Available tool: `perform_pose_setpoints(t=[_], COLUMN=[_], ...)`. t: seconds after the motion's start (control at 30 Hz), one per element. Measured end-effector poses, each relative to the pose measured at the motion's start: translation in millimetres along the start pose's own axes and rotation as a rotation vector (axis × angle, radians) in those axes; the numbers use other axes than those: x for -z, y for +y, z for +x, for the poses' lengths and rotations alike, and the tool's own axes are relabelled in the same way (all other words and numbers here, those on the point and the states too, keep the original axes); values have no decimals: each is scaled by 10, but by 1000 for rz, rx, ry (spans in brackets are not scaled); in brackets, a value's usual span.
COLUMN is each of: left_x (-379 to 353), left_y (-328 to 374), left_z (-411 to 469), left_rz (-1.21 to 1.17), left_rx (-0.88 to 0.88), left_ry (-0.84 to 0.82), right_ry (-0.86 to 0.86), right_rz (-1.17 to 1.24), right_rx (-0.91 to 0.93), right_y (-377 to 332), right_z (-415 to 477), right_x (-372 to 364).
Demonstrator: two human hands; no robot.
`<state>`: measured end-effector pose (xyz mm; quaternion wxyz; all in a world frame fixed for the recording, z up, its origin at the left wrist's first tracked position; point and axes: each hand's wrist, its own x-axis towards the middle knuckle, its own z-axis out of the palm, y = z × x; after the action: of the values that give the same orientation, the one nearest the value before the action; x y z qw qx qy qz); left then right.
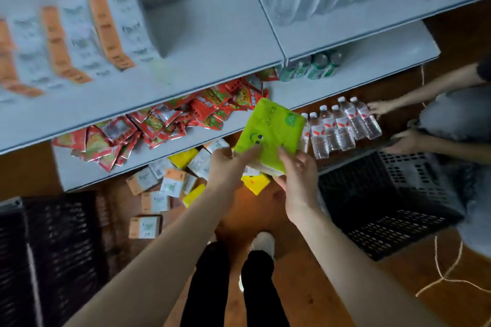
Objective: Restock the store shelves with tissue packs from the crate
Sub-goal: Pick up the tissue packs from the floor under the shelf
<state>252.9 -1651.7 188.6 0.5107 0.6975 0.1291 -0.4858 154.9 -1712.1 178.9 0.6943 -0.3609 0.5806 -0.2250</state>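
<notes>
hands: left hand [228, 164] and right hand [297, 175] both grip green pack [268, 133]
pack: held above floor, before shelf [212, 42]
done: some packs [66, 42] shelved
left: packs [159, 188] scattered on floor

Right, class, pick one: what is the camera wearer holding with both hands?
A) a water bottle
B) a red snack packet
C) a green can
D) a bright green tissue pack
D: the left hand and right hand both grip the lower edge of the green tissue pack.
</notes>
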Motion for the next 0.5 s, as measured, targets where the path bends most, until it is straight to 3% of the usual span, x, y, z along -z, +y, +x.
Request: perform_pose_setpoints(t=[0.13,0.27,0.5], left_x=[369,722,1147], left_y=[736,1346,2053], left_z=[-468,-959,-1656], left_rz=[-18,-75,-252], left_rx=[-175,-311,-504], left_ry=[61,22,-13], right_ry=[-117,-241,-233], right_rz=[-104,-96,-10], right_rx=[72,140,276], right_y=[-665,-1234,-1913], right_z=[-334,-688,-1293], right_x=[-354,-731,-1372])
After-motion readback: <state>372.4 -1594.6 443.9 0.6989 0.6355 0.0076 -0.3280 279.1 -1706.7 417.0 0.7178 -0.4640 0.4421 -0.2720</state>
